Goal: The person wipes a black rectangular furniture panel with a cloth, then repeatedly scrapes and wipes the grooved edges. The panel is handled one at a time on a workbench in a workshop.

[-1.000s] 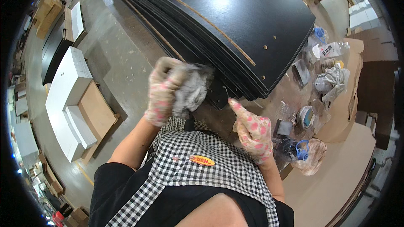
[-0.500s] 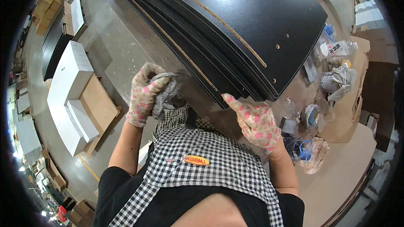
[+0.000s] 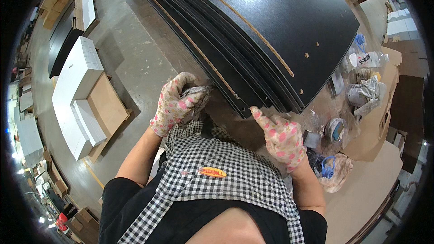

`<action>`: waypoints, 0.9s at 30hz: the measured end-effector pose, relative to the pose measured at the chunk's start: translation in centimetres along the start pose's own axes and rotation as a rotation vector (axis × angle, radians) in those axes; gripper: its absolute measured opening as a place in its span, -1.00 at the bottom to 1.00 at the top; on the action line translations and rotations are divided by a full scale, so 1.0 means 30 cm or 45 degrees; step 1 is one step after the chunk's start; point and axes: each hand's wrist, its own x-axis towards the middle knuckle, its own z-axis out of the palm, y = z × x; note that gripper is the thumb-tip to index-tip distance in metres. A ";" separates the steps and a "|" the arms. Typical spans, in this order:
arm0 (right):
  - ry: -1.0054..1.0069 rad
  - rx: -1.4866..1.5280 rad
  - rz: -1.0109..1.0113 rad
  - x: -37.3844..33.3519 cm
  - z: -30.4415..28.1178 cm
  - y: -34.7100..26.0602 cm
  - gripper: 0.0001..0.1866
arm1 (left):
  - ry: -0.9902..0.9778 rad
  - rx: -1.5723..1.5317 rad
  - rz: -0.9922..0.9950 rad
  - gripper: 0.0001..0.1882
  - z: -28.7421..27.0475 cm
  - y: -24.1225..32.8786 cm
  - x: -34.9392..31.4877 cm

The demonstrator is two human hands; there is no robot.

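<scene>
My left hand point(image 3: 171, 108), in a white glove with pink flowers, is closed round a crumpled grey rag point(image 3: 197, 98). The rag is close to the long left side of a stack of black boards point(image 3: 298, 18). My right hand point(image 3: 285, 143), gloved alike, has its index finger stretched out at the near corner of a lower black board point(image 3: 233, 98); the other fingers are curled, with nothing visible in them. Whether the fingertip touches the board I cannot tell. The top board has a groove showing raw chipboard and several small round holes near its right end.
Left on the floor, white boards point(image 3: 83, 74) lie on a wooden pallet point(image 3: 110, 108), with black panels point(image 3: 63, 43) behind. To the right are a plastic bottle point(image 3: 370, 58), a tin can point(image 3: 357, 94), a roll of tape point(image 3: 335, 129), a blue-handled bottle point(image 3: 326, 168) and cardboard point(image 3: 375, 129).
My left hand with the rag has moved right, nearer the boards' side. My right index finger stays by the corner. The whole view has shifted slightly.
</scene>
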 end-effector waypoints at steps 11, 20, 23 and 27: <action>-0.051 -0.191 0.035 0.061 -0.006 -0.090 -0.39 | -0.044 0.020 0.064 -0.71 0.038 0.034 0.017; -0.397 -0.597 -0.187 0.055 -0.035 -0.163 -0.43 | -0.013 0.194 0.340 -0.76 0.055 0.043 -0.008; -0.330 -0.694 -0.236 0.043 -0.039 -0.147 -0.44 | -0.002 0.208 0.436 -0.76 0.048 0.037 -0.002; -0.261 -0.634 -0.193 0.045 -0.019 -0.152 -0.39 | -0.002 0.214 0.478 -0.74 0.048 0.036 0.006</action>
